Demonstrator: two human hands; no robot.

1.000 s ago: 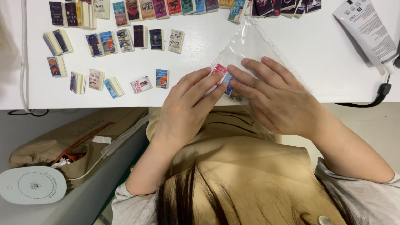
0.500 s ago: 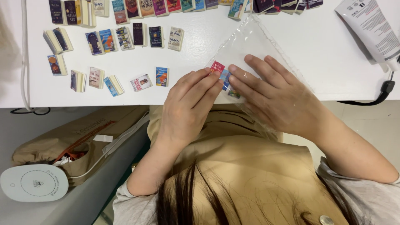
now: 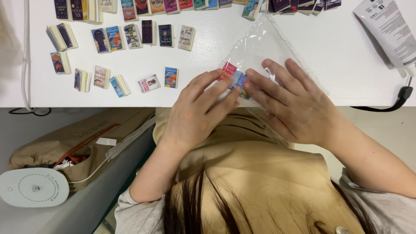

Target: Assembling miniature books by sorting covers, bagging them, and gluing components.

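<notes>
Cable (image 3: pixel 26 65), pale and thin, runs down the far left of the white tabletop (image 3: pixel 208 65) and over its front edge. Below it we see a round white device (image 3: pixel 32 187) and a tan fabric bag (image 3: pixel 82 138) on a grey surface. Further right, loose miniature books (image 3: pixel 115 39) with colourful covers lie in rough rows on the table, some flat, some on edge, well apart from our hands. Our left hand (image 3: pixel 197 112) lies palm down at the table's front edge, its fingertips (image 3: pixel 219 80) pressing on a small stack of miniature books (image 3: pixel 234 79), red and blue, which sits inside a clear plastic bag (image 3: pixel 260 47). Our right hand (image 3: pixel 294 104) lies flat just beside it on the same bag, fingers spread and touching the stack from the other side; neither hand closes round anything, both pinch the stack between them through the plastic. The bag reaches up toward the top row of books. At far right lie a white squeeze tube (image 3: pixel 388 30) and a black cable (image 3: pixel 396 99)
</notes>
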